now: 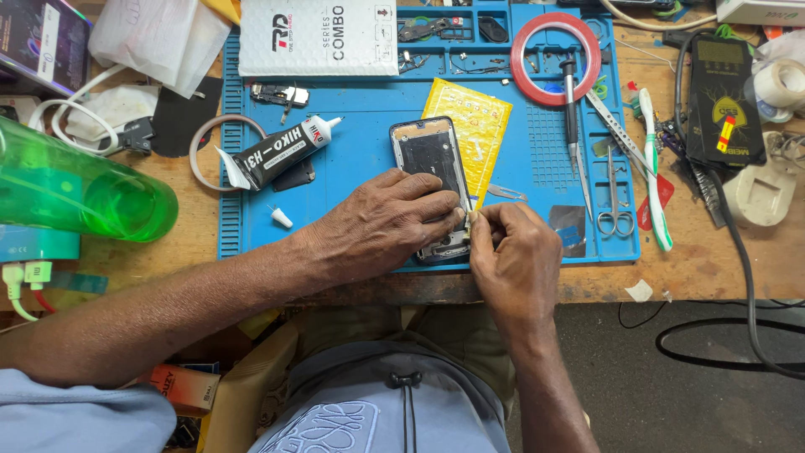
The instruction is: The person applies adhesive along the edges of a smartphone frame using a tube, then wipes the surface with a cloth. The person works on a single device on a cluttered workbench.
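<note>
The left hand (381, 222) presses flat on the open phone (432, 168) while the right hand (511, 252) pinches its right edge, so the next move needs gentle fingers.

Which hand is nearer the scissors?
Right. The right hand lies just left of the scissors, apart from them; the left hand rests on the phone, farther left.

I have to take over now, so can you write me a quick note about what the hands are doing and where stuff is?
Left hand presses down on the opened phone lying on the blue mat.
Right hand pinches something small at the phone's right edge; what it is can't be seen.
Glue tube lies left of the phone, yellow packet under its right side, scissors to the right.
Phone's back is off, insides showing.
</note>
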